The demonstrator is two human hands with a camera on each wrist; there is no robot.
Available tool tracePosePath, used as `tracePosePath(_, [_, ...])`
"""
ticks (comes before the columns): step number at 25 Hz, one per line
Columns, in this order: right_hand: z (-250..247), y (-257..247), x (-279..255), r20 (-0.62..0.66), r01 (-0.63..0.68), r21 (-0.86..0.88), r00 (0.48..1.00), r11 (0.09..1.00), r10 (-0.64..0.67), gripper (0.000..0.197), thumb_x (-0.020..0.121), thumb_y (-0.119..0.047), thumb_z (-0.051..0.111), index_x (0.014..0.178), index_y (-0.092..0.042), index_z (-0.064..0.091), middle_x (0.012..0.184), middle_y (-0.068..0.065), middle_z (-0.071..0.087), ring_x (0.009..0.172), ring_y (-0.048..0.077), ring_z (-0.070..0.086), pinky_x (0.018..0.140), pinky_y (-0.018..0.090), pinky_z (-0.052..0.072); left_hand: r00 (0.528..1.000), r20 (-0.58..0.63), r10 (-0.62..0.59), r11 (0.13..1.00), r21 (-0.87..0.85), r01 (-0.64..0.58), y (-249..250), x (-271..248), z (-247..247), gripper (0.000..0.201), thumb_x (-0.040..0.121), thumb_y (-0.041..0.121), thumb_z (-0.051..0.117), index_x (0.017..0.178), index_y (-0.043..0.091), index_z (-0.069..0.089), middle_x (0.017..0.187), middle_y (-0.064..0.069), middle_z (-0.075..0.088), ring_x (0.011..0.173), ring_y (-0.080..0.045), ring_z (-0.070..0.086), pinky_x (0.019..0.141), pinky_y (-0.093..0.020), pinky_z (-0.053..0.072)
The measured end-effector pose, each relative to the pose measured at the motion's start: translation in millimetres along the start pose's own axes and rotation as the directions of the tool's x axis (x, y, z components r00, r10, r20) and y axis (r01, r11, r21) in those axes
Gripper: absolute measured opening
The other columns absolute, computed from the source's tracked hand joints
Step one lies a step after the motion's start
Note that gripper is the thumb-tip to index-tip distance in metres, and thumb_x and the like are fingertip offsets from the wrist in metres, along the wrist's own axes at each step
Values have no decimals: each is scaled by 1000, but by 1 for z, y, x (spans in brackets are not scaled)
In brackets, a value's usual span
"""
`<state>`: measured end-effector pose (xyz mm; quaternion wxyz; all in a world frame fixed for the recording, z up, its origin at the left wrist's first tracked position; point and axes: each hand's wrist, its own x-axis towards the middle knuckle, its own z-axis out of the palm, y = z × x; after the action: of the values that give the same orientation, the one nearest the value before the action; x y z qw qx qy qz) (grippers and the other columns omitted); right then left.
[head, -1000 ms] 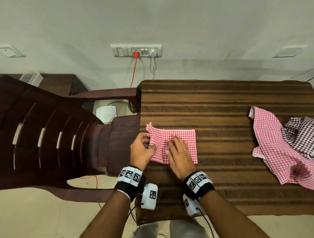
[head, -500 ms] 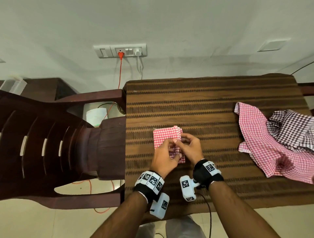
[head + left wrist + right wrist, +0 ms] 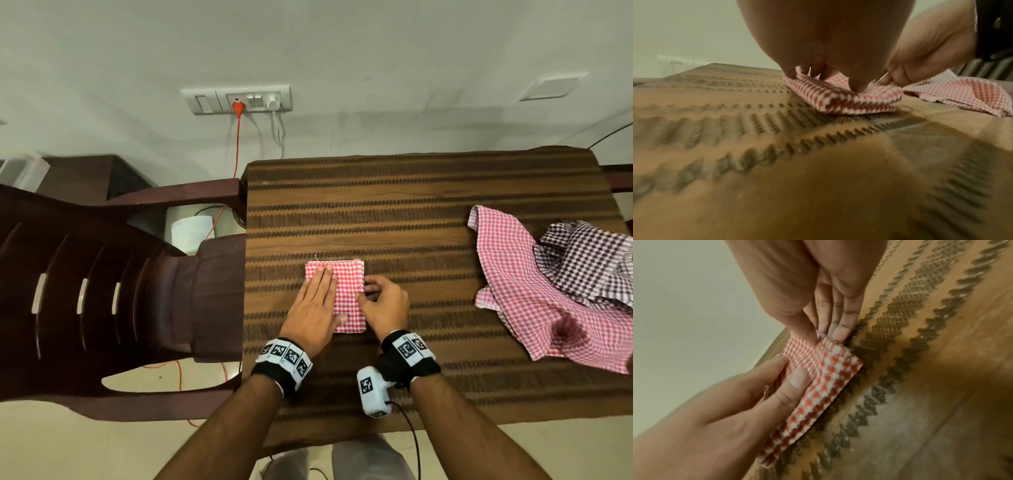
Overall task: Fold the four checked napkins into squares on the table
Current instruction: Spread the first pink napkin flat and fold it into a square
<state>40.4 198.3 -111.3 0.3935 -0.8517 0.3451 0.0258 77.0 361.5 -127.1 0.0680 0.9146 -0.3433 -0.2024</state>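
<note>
A red checked napkin [image 3: 347,294], folded into a small thick square, lies on the brown table [image 3: 411,205] near its left front. My left hand [image 3: 317,305] lies flat on the napkin's left half with straight fingers pressing down. My right hand [image 3: 380,301] is at the napkin's right edge. In the right wrist view the right hand [image 3: 824,324] pinches the layered edge of the napkin [image 3: 828,374] between thumb and fingers, while the left hand's thumb [image 3: 795,379] rests on the cloth. The left wrist view shows the folded napkin [image 3: 849,100] under my palm.
An unfolded pink checked napkin [image 3: 534,298] and a crumpled dark checked napkin [image 3: 589,267] lie at the table's right edge. A dark plastic chair [image 3: 85,291] stands against the table's left side. An orange cable [image 3: 237,144] hangs from the wall socket behind.
The napkin's left end was folded over to the right, making a smaller square. My left hand went from gripping that end to lying flat; my right hand moved to the right edge.
</note>
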Motion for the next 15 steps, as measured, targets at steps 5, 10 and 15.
tracePosePath(5, [1, -7, 2, 33, 17, -98, 999, 995, -14, 27, 88, -19, 73, 114, -15, 70, 101, 3, 74, 90, 21, 69, 86, 37, 56, 999, 24, -24, 997, 73, 22, -5, 3, 13, 81, 103, 58, 18, 158, 4, -5, 166, -14, -14, 154, -27, -15, 125, -47, 8])
tracePosePath(10, [3, -22, 10, 129, -10, -227, 991, 974, 40, 32, 87, -31, 74, 113, -14, 67, 106, 6, 73, 101, 28, 68, 89, 39, 52, 999, -7, -40, 998, -53, 40, 2, -1, 8, 72, 105, 50, 21, 159, 7, -1, 167, -11, -10, 154, -23, -13, 126, -43, 5])
tracePosePath(15, [1, -21, 20, 184, -162, -153, 965, 975, 189, 49, 74, -29, 88, 115, -16, 65, 106, 4, 73, 101, 24, 68, 90, 41, 55, 877, -235, -420, 829, -493, 265, -3, -18, -11, 43, 99, 20, 50, 141, 12, 51, 138, -9, 58, 123, -27, 59, 103, -37, 48])
